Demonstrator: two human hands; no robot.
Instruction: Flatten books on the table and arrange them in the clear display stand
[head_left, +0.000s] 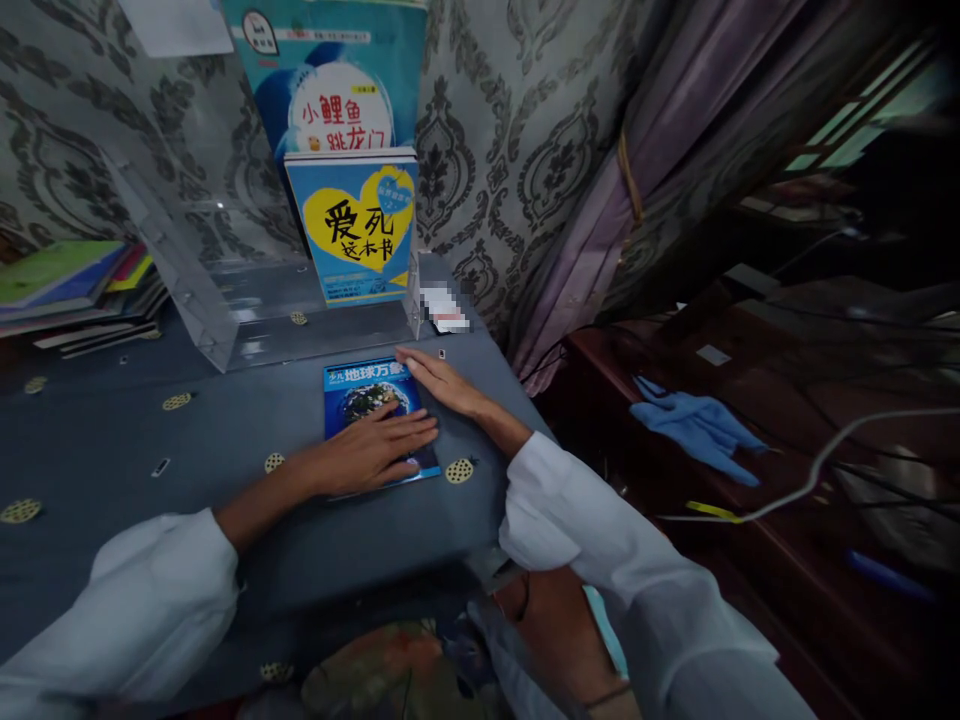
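Blue Earth bk (364, 400) lies flat nr the R edge of the table (225, 440). L hand (375, 448) is flat on it, fingers a bit spread. R hand (441, 380) touches its top R corner, fingers straight & side by side. Nr the back edge: clear stand (277, 332) w/ yellow-heart bk (358, 225), & pile of bks (82, 285) far L.
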